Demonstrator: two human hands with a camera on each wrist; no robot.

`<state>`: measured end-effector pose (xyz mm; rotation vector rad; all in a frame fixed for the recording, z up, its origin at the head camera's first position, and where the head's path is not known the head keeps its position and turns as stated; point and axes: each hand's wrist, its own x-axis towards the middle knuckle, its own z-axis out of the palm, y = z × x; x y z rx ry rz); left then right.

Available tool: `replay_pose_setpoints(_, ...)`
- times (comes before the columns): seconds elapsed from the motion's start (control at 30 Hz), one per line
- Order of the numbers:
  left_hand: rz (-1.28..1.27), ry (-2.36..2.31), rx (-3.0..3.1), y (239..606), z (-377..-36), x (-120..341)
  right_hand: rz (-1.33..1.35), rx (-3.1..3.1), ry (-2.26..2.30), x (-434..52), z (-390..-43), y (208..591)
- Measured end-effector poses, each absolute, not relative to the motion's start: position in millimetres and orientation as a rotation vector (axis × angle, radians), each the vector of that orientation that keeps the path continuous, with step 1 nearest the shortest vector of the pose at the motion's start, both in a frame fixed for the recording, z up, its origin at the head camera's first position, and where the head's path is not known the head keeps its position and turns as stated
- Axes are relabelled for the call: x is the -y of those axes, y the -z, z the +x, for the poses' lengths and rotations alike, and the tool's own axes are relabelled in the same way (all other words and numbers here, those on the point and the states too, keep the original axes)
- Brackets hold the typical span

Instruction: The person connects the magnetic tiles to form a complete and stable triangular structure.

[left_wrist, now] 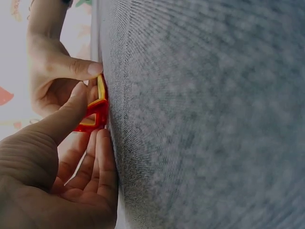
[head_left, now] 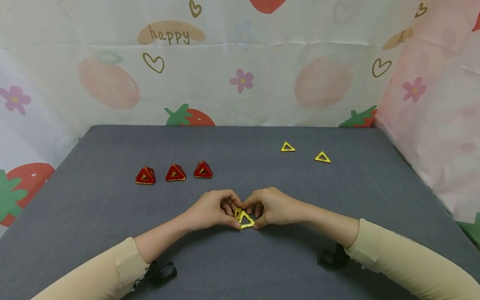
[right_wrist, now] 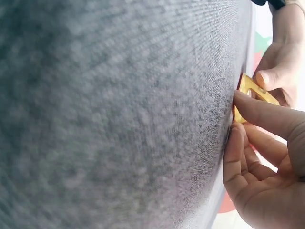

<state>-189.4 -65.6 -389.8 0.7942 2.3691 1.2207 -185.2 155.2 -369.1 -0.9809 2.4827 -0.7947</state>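
On grey felt, both hands' (head_left: 213, 208) (head_left: 273, 206) grips pinch yellow plastic triangle frames (head_left: 244, 218).

Cream sleeves (head_left: 405, 254) — black wrist mounts (head_left: 331, 257)

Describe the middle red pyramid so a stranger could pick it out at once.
On the grey table, look left of centre, beyond the left hand, where three red pyramids stand in a row. Take the middle red pyramid, flanked by one on each side.
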Motion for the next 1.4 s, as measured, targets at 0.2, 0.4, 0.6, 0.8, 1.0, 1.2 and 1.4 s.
replay_pose_setpoints(0.2, 0.771, -1.247, -2.341, 390, -190, 66, -0.97, -2.477, 0.798, -156, -186, 370)
replay_pose_setpoints(0.4, 0.771, -1.243, -2.35, 391, -189, 67, -0.973, -2.461, 0.82, -156, -187, 371)
replay_pose_setpoints(0.6, 0.789, -1.23, -2.372, 390, -187, 66, -0.971, -2.443, 0.864, -156, -189, 372)
replay_pose_setpoints(0.8, 0.762, -1.248, -2.348, 390, -187, 67, -0.952, -2.442, 0.872, -157, -190, 372)
replay_pose_setpoints(1.0, 0.745, -1.249, -2.332, 389, -187, 68, -0.934, -2.431, 0.878, -157, -192, 370)
replay_pose_setpoints(1.2, 0.726, -1.274, -2.297, 389, -187, 67, -0.864, -2.463, 0.856, -169, -207, 363)
replay_pose_setpoints(1.4, 0.705, -1.278, -2.285, 389, -187, 68, -0.716, -2.61, 0.91, -192, -234, 352)
